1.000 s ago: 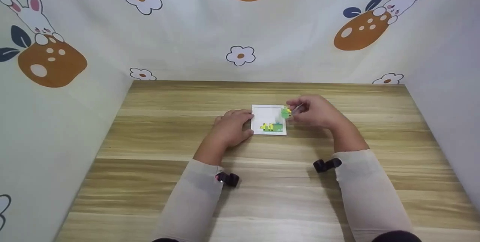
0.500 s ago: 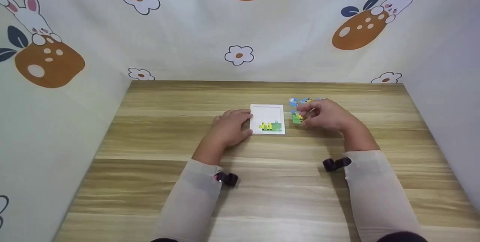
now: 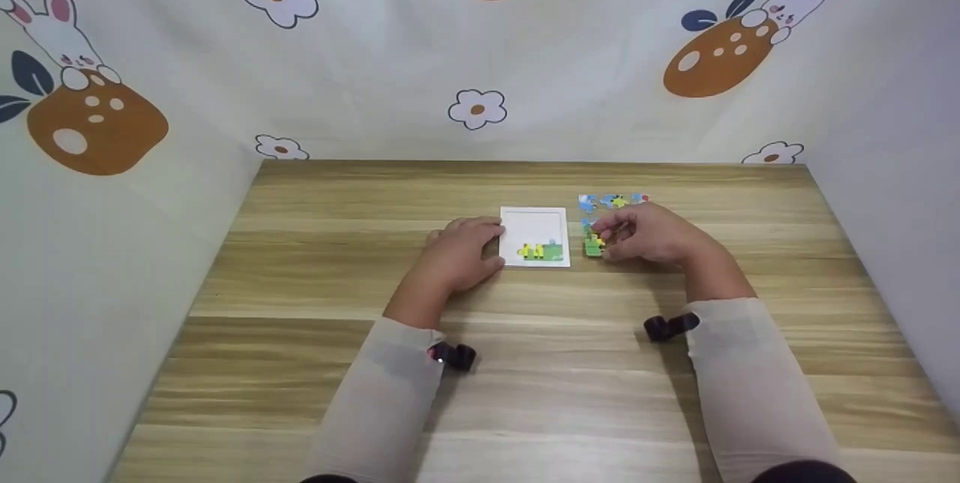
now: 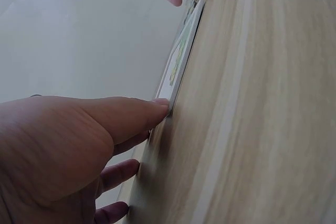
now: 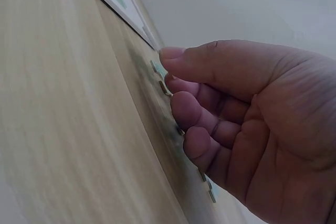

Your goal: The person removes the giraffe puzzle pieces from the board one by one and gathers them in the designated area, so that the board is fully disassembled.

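Note:
A white square puzzle tray (image 3: 525, 232) lies flat on the table, with joined green-and-yellow puzzle pieces (image 3: 551, 251) in its lower right. My left hand (image 3: 466, 254) rests at the tray's left edge; in the left wrist view its thumb (image 4: 152, 109) touches the tray's rim. To the right of the tray, my right hand (image 3: 649, 235) has its fingers bent, thumb and fingertips at the right edge of a green-and-yellow puzzle piece (image 3: 592, 246). Other pieces lie behind it, among them a blue-and-white one (image 3: 586, 202) and a yellow one (image 3: 619, 201). The right hand covers part of this group.
A wood-grain table (image 3: 525, 370) carries everything. Pale printed cloth (image 3: 375, 78) rises behind and along both sides. A small black camera sits on each wrist, the left one (image 3: 454, 356) and the right one (image 3: 667, 327).
My right hand has moved from the tray's right edge to the loose pieces with the green-and-yellow piece, then shifted it slightly toward me. My left hand has stayed at the tray.

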Demonstrator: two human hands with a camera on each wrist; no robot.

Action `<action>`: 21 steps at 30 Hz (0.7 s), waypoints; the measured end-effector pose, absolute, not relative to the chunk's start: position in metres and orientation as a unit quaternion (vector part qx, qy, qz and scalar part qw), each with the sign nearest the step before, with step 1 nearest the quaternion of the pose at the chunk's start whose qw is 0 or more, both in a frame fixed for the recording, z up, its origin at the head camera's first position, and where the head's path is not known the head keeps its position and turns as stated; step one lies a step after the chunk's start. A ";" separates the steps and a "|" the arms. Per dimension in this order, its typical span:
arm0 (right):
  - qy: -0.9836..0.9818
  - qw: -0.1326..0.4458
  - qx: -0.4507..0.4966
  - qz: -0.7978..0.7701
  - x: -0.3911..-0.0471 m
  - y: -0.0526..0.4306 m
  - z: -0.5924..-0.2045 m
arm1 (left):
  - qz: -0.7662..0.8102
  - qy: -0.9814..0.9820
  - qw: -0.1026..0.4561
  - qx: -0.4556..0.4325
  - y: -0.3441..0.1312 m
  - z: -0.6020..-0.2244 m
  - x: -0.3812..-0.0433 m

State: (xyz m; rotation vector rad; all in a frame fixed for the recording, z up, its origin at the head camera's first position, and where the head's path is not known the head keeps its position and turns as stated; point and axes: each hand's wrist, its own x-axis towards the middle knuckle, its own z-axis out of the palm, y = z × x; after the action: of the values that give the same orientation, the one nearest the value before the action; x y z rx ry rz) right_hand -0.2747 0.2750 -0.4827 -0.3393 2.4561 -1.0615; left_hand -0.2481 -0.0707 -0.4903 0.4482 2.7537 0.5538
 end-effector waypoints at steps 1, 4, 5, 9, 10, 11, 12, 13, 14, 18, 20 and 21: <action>0.889 0.223 -0.120 -0.382 -0.275 0.275 -0.483 | 0.192 0.958 0.149 0.156 -0.070 -0.490 -0.248; 0.891 0.226 -0.114 -0.377 -0.274 0.273 -0.485 | 0.190 0.958 0.149 0.156 -0.070 -0.491 -0.248; 0.891 0.227 -0.115 -0.377 -0.274 0.273 -0.484 | 0.189 0.958 0.148 0.156 -0.070 -0.491 -0.248; 0.893 0.225 -0.111 -0.373 -0.272 0.271 -0.480 | 0.191 0.958 0.146 0.155 -0.069 -0.491 -0.247; 0.893 0.223 -0.109 -0.375 -0.271 0.271 -0.478 | 0.193 0.958 0.146 0.155 -0.069 -0.490 -0.247; 0.893 0.220 -0.107 -0.377 -0.270 0.271 -0.476 | 0.194 0.958 0.146 0.156 -0.069 -0.490 -0.247; 0.895 0.215 -0.105 -0.377 -0.269 0.270 -0.475 | 0.194 0.958 0.146 0.155 -0.068 -0.490 -0.247; 0.896 0.210 -0.106 -0.376 -0.269 0.269 -0.473 | 0.194 0.957 0.146 0.156 -0.068 -0.490 -0.247; 0.896 0.204 -0.108 -0.380 -0.268 0.267 -0.471 | 0.192 0.958 0.145 0.158 -0.069 -0.490 -0.247; 0.898 0.183 -0.118 -0.383 -0.265 0.255 -0.465 | 0.191 0.958 0.140 0.161 -0.070 -0.490 -0.247; 0.898 0.180 -0.124 -0.383 -0.265 0.244 -0.464 | 0.190 0.959 0.136 0.162 -0.071 -0.490 -0.247; 0.898 0.180 -0.127 -0.380 -0.265 0.239 -0.464 | 0.192 0.959 0.136 0.161 -0.071 -0.490 -0.247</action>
State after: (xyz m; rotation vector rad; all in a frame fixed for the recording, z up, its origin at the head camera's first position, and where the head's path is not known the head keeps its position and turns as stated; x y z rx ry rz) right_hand -0.2650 0.2389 -0.4639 -0.3594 2.5382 -1.0743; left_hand -0.2468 -0.0712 -0.4902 0.4656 2.7764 0.5547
